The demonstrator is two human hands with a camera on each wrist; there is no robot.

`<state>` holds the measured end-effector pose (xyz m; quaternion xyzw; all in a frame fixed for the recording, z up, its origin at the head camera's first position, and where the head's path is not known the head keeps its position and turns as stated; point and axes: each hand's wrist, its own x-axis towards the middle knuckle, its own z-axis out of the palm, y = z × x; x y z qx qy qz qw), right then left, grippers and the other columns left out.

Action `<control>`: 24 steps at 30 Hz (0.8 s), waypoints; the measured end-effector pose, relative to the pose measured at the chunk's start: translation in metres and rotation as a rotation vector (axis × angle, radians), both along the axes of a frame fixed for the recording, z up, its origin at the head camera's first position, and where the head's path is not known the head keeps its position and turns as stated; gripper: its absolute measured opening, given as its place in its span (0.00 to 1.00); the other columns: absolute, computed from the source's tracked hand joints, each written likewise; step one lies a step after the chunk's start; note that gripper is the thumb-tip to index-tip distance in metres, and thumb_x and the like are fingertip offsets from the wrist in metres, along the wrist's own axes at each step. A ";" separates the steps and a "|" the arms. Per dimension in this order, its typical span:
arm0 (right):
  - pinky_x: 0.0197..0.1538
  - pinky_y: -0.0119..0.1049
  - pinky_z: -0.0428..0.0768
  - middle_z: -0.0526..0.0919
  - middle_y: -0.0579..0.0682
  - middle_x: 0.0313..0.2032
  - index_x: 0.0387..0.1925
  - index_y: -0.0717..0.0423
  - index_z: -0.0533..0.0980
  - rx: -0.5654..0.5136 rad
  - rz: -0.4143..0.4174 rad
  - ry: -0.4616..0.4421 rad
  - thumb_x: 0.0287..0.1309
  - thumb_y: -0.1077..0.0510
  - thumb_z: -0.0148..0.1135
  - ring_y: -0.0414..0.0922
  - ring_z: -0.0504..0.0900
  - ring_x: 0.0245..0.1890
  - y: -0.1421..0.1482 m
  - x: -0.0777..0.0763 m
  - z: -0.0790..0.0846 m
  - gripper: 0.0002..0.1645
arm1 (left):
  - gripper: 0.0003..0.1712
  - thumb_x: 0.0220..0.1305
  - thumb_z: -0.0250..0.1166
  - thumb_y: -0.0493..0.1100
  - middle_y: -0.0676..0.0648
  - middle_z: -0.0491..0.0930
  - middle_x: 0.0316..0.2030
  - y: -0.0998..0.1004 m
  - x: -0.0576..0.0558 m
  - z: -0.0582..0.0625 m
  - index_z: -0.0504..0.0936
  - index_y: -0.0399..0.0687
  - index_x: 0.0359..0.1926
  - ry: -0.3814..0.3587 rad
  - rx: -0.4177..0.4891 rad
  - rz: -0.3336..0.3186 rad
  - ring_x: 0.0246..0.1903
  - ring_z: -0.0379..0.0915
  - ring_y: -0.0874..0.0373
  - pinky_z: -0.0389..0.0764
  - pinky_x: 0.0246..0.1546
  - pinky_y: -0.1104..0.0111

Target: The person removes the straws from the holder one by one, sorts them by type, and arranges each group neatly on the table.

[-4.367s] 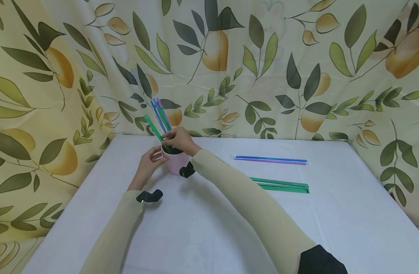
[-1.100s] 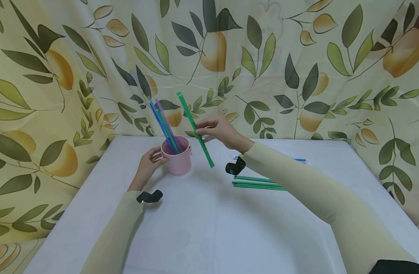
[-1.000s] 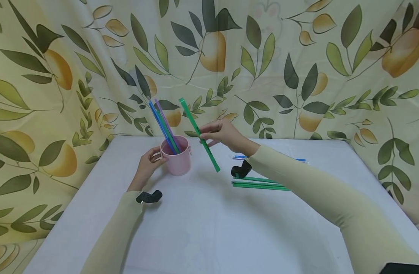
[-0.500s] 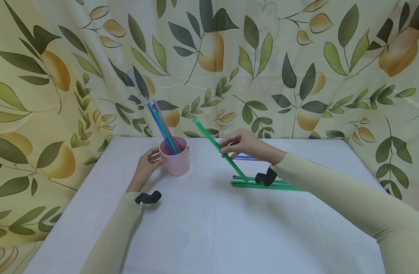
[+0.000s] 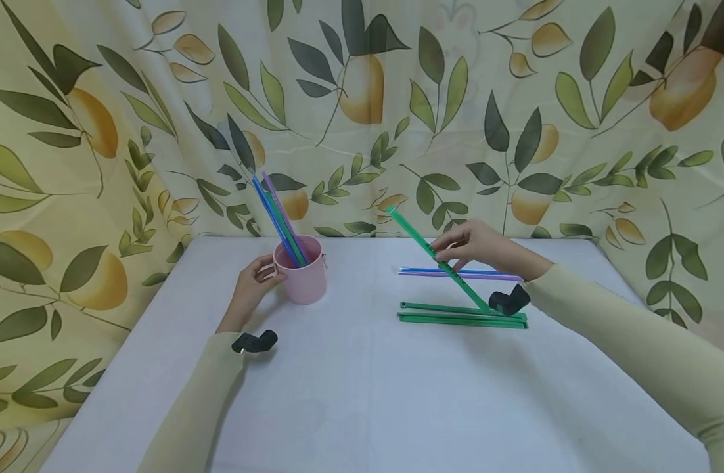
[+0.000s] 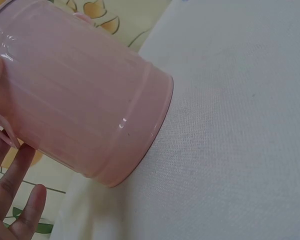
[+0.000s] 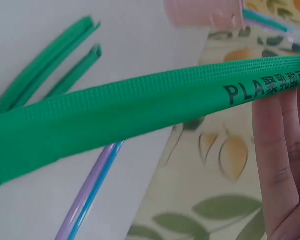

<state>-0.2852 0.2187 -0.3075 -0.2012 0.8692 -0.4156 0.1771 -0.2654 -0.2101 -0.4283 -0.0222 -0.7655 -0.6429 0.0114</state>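
Head camera looks forward and down — close-up wrist views share the pink bucket (image 6: 85,100).

free gap between bucket (image 5: 306,284) and green straws (image 5: 445,320)

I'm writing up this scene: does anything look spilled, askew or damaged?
Nothing stands out. The pink cup stands upright, and the loose green straws and blue and purple straws lie flat on the table. Only the held green straw slants, unsurprisingly, in the right hand. No spill shows.
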 end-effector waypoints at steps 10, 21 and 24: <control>0.36 0.37 0.86 0.85 0.55 0.38 0.48 0.63 0.79 0.138 0.030 0.020 0.54 0.57 0.66 0.41 0.82 0.33 0.043 -0.018 -0.020 0.20 | 0.32 0.61 0.63 0.37 0.37 0.63 0.66 0.006 0.011 0.016 0.63 0.35 0.65 -0.012 -0.036 -0.003 0.66 0.61 0.44 0.74 0.53 0.80; 0.33 0.35 0.84 0.85 0.51 0.36 0.42 0.60 0.82 0.200 0.074 -0.023 0.53 0.57 0.67 0.42 0.78 0.33 0.048 -0.026 -0.055 0.15 | 0.34 0.60 0.64 0.39 0.40 0.63 0.67 0.002 0.001 0.001 0.63 0.38 0.65 -0.016 -0.016 0.004 0.65 0.62 0.47 0.74 0.55 0.79; 0.33 0.35 0.84 0.85 0.50 0.35 0.41 0.60 0.82 0.202 0.096 -0.034 0.53 0.56 0.67 0.41 0.78 0.33 0.048 -0.028 -0.066 0.15 | 0.34 0.60 0.65 0.41 0.41 0.64 0.66 0.000 -0.003 -0.005 0.63 0.40 0.65 -0.007 -0.021 0.012 0.65 0.63 0.49 0.74 0.55 0.78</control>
